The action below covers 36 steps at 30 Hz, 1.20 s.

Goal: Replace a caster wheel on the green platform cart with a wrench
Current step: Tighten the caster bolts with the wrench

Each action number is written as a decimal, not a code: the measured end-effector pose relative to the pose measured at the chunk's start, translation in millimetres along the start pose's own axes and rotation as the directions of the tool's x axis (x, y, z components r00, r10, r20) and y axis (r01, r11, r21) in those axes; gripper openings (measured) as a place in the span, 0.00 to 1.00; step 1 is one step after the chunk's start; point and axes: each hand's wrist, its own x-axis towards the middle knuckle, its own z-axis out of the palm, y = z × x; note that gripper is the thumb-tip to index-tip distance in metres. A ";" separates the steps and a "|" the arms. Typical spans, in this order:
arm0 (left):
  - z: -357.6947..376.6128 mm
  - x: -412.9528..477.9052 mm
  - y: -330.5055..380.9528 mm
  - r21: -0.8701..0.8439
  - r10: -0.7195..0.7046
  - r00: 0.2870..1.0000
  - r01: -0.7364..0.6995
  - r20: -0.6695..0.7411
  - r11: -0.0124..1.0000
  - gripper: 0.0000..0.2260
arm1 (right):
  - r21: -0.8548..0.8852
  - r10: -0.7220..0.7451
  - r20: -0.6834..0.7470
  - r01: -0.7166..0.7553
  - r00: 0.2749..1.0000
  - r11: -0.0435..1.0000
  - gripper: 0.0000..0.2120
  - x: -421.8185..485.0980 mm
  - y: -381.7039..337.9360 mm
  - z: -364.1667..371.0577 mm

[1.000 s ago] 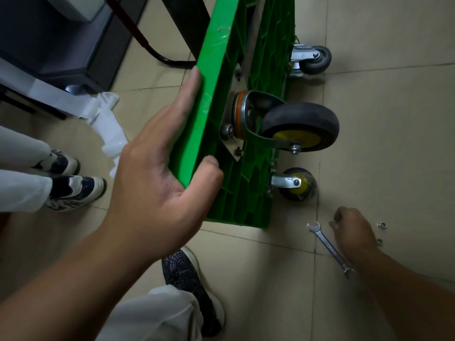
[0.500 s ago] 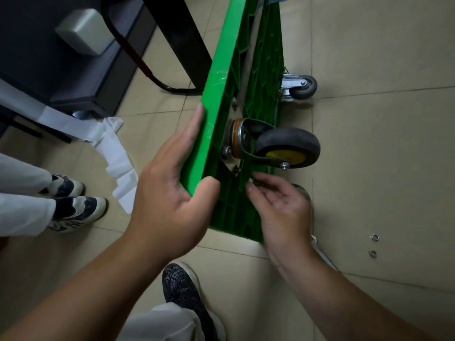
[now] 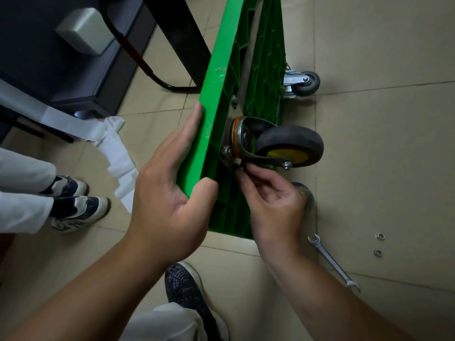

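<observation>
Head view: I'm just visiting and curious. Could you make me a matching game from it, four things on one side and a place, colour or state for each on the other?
Things
1. wrench
2. left hand
3. right hand
4. wheel

Descriptions
A. black with a yellow hub
B. lying on the floor
C. holds the cart by its green edge
D. pinches a small fastener at the wheel's plate

Pairs: 1-B, 2-C, 3-D, 4-A

The tiled floor (image 3: 381, 148) bears a wrench (image 3: 332, 263), two small rings (image 3: 380, 236) nearby, and the upended green cart (image 3: 221, 82).
</observation>
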 end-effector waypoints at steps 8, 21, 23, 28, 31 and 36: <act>1.1 -0.5 1.4 0.005 0.003 1.000 -0.003 -0.001 1.000 0.37 | -0.157 -0.021 0.040 0.027 0.999 0.987 0.04 2.8 -5.9 -3.6; 2.8 0.6 2.5 0.007 0.016 1.000 -0.016 0.000 1.000 0.37 | -0.210 0.073 0.052 -0.060 0.996 0.976 0.04 6.0 -10.9 -6.6; 2.5 0.4 2.3 0.015 0.015 1.000 -0.015 -0.004 1.000 0.37 | -0.134 0.074 0.044 -0.068 0.996 0.989 0.04 5.2 -12.8 -3.0; 2.7 0.1 3.1 0.016 0.008 1.000 -0.008 -0.002 1.000 0.37 | -0.096 0.022 0.063 -0.016 0.998 0.995 0.06 2.3 -13.9 -3.3; 2.6 0.1 3.2 0.018 0.010 1.000 -0.010 -0.001 1.000 0.37 | -0.151 -0.004 0.109 0.020 0.994 0.988 0.07 2.0 -14.9 -9.2; 2.6 0.4 3.6 0.024 0.016 1.000 -0.016 -0.002 1.000 0.37 | -0.161 -0.039 0.116 0.057 0.992 0.985 0.09 3.2 -14.4 -12.0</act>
